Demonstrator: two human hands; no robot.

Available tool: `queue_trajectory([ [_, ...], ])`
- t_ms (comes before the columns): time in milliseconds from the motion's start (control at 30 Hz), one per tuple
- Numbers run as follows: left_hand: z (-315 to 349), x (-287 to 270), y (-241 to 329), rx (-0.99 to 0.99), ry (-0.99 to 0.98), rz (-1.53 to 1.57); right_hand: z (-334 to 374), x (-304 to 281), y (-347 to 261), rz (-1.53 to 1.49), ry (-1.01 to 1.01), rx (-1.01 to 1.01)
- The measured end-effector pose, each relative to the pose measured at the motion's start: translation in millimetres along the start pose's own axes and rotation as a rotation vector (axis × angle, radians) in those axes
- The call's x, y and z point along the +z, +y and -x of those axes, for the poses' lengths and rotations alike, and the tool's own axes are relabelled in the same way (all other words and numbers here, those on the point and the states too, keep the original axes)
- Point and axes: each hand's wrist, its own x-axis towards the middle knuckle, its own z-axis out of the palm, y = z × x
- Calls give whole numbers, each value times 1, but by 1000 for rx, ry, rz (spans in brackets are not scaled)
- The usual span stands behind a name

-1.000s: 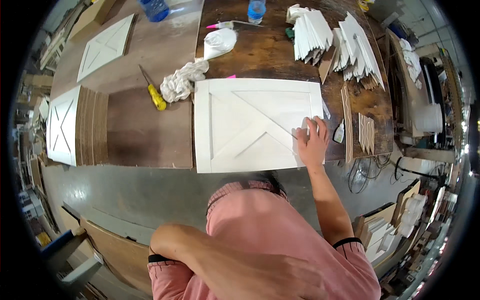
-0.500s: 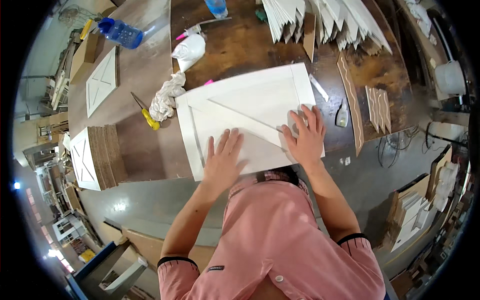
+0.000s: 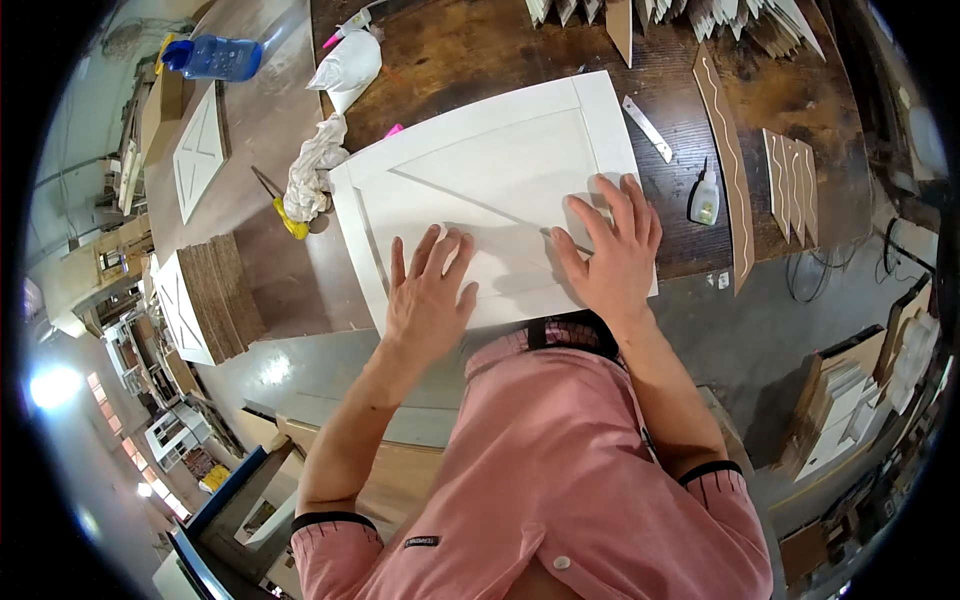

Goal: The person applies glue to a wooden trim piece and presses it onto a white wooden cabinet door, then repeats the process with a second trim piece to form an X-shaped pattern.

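In front of me on the workbench lies a white framed panel (image 3: 480, 150) with a raised border and a diagonal strip across it. My left hand (image 3: 428, 298) rests on its near left part, fingers spread. Over the near right corner my right hand (image 3: 615, 250) lies with fingers apart, the thumb by the end of the diagonal strip. Right of the panel are a white utility knife (image 3: 648, 130) and a small glue bottle (image 3: 705, 198). A crumpled white cloth (image 3: 315, 170) and a yellow-handled screwdriver (image 3: 292, 222) lie to the left.
Strips with wavy glue lines (image 3: 727, 160) lie at the right, a shorter group (image 3: 795, 185) beside them. At the near left stands a stack of panels (image 3: 222, 300). A blue bottle (image 3: 215, 58), a white bag (image 3: 348, 68) and white pieces (image 3: 690, 15) are farther back.
My view has shifted and tilted. Both hands stay on the panel; the fingers of my left hand are more bent and spread, and my right hand has turned slightly.
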Motion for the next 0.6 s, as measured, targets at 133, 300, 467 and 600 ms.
queue_trajectory([
  [133,0,-4,-3,19,-26,13,-1,-10,-6,8,-67,46],
  [300,-5,7,-10,75,129,64,2,-15,17,-303,223,88],
  [467,-15,26,-31,74,256,193,5,-53,73,-153,484,376],
  [600,-37,20,-40,131,368,152,5,-65,102,-51,318,581],
])
